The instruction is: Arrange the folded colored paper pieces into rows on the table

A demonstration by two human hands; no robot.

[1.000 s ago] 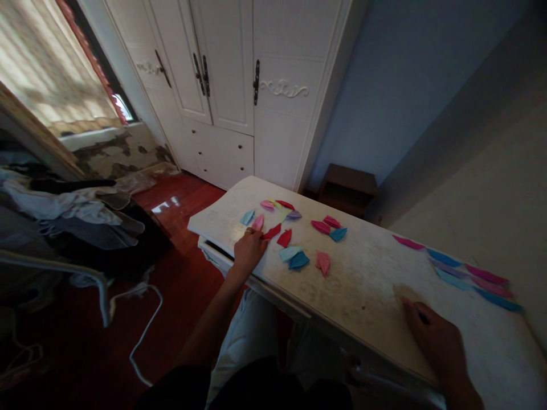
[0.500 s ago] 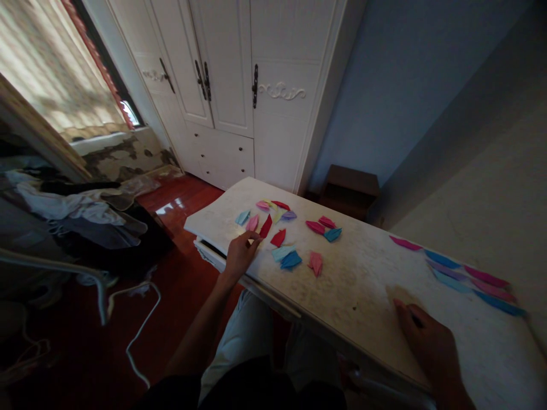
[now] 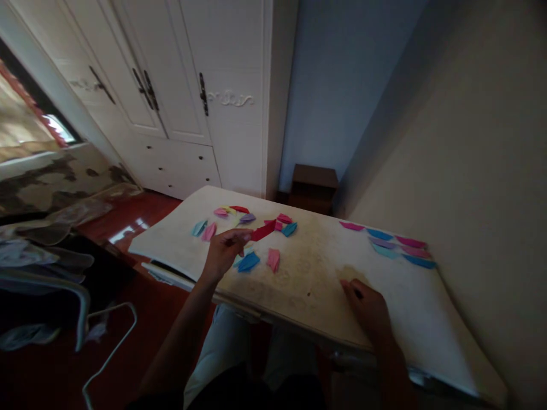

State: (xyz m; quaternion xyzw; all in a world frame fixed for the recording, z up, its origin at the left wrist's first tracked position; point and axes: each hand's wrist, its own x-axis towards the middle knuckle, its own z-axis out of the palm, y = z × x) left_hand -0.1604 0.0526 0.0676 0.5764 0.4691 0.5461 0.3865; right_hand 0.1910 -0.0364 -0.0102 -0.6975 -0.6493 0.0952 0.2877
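My left hand (image 3: 224, 250) pinches one end of a red folded paper strip (image 3: 264, 230) and holds it above the table. Under and around it lie folded paper pieces: a blue piece (image 3: 248, 262), a pink piece (image 3: 273, 259), a teal piece (image 3: 289, 229), a light blue piece (image 3: 199, 228) and a purple piece (image 3: 247, 218). The held strip partly covers a magenta one. My right hand (image 3: 367, 304) rests on the tabletop with its fingers curled closed, and nothing shows in it. To its far side, several flat strips lie in rows, among them a purple-pink strip (image 3: 414, 251).
The white table (image 3: 316, 319) has stained patches and runs along the wall at right. Behind it stand a white wardrobe (image 3: 239, 136) and a small brown cabinet (image 3: 315, 176). Clothes (image 3: 43, 250) and a metal tube frame (image 3: 83, 307) are at left.
My left hand has lifted the red paper strip off the table and carried it rightward. The view has turned to the right. My right hand stays on the tabletop, curled.
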